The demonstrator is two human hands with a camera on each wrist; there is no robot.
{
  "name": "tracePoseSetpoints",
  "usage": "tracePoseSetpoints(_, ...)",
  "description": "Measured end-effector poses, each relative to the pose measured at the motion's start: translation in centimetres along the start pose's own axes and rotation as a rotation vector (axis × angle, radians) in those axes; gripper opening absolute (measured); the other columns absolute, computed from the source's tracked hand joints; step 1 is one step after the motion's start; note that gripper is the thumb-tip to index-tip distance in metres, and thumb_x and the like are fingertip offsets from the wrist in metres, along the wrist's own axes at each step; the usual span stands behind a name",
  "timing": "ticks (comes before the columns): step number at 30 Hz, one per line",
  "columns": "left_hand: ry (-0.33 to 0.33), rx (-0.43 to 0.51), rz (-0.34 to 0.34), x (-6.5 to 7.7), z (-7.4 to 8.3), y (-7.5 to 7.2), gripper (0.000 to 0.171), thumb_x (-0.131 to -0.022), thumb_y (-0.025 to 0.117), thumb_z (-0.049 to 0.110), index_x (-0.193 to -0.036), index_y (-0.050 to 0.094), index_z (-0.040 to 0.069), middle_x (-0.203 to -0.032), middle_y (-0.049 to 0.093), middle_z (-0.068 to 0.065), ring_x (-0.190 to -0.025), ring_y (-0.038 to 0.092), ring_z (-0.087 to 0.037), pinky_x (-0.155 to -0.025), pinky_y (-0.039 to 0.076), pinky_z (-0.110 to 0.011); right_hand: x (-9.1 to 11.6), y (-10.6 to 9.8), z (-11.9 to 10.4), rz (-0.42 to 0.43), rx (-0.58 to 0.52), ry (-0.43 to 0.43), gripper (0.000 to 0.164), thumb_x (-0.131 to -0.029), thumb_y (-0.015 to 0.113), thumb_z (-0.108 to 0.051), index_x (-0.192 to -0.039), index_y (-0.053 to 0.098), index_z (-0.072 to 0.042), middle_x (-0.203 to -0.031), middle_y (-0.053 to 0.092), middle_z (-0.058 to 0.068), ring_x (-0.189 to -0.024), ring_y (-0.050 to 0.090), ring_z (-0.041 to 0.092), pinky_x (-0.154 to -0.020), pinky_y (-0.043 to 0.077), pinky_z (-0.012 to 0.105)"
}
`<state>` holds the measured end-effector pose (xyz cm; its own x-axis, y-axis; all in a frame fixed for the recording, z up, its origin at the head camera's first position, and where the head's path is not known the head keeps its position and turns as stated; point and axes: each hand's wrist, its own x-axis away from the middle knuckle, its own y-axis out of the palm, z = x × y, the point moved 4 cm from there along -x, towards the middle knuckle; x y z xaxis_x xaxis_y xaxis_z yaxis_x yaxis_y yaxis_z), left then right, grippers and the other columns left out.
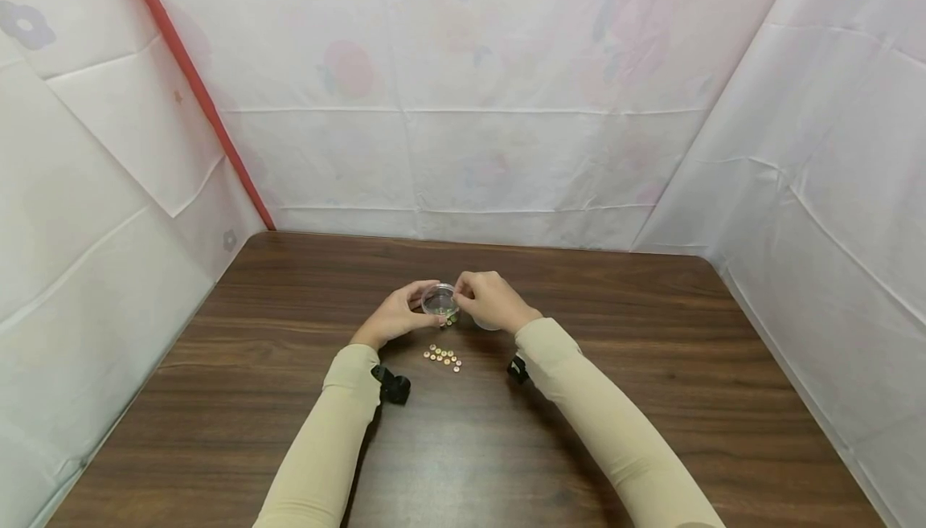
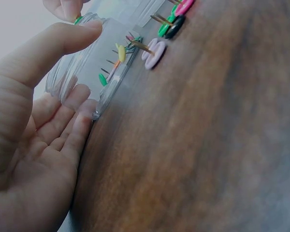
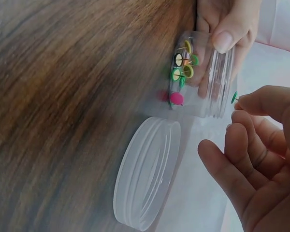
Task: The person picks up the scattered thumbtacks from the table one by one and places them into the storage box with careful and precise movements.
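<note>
My left hand (image 1: 394, 317) grips a clear round jar (image 3: 221, 89) by its side, thumb near the threaded rim, the mouth uncovered. Several coloured thumbtacks (image 3: 186, 72), among them green, yellow and pink ones, lie on the jar's bottom. Between thumb and fingertip, my right hand (image 1: 493, 300) pinches a green thumbtack (image 3: 234, 97) just above the jar's mouth. Its other fingers are loosely bent in the right wrist view.
A translucent screw lid (image 3: 123, 193) lies on the dark wooden table (image 1: 651, 351) beside the jar, partly behind my right hand in the head view. Several loose thumbtacks (image 1: 444, 354) lie in front of the jar. White cloth (image 1: 463, 150) hangs behind the table.
</note>
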<state>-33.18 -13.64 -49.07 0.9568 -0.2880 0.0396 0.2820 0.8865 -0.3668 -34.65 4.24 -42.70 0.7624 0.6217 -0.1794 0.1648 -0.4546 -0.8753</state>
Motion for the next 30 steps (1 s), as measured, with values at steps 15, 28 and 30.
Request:
tracePoseSetpoints(15,-0.006,-0.006,0.000,0.1,0.2,0.0,0.071,-0.071,0.080,0.037,-0.134,0.046,0.029,-0.135,0.047,-0.001,-0.122,0.042,-0.022,-0.104,0.037,-0.050,-0.9,0.5,0.4,-0.012,-0.005,0.015,0.009,-0.092,0.057,-0.022,-0.090,0.062,-0.016,-0.073,0.061,-0.006,-0.060,0.053,0.004,-0.055,0.049,0.024)
tracePoseSetpoints(28,-0.004,0.019,-0.009,0.2,0.3,-0.1,0.072,-0.071,0.081,0.036,-0.134,0.046,0.026,-0.134,0.048,-0.004,-0.122,0.042,-0.023,-0.103,0.037,-0.051,-1.5,0.8,0.6,-0.033,-0.009,0.049,0.009,-0.093,0.056,-0.023,-0.091,0.062,-0.016,-0.079,0.064,-0.005,-0.064,0.055,0.004,-0.059,0.051,0.024)
tracePoseSetpoints(30,-0.005,0.018,-0.007,0.2,0.3,-0.1,0.072,-0.071,0.081,0.035,-0.134,0.046,0.025,-0.134,0.047,-0.004,-0.122,0.042,-0.023,-0.103,0.037,-0.051,-1.5,0.8,0.6,-0.040,-0.012,0.058,0.009,-0.093,0.056,-0.023,-0.091,0.062,-0.016,-0.079,0.063,-0.005,-0.064,0.055,0.004,-0.059,0.051,0.024)
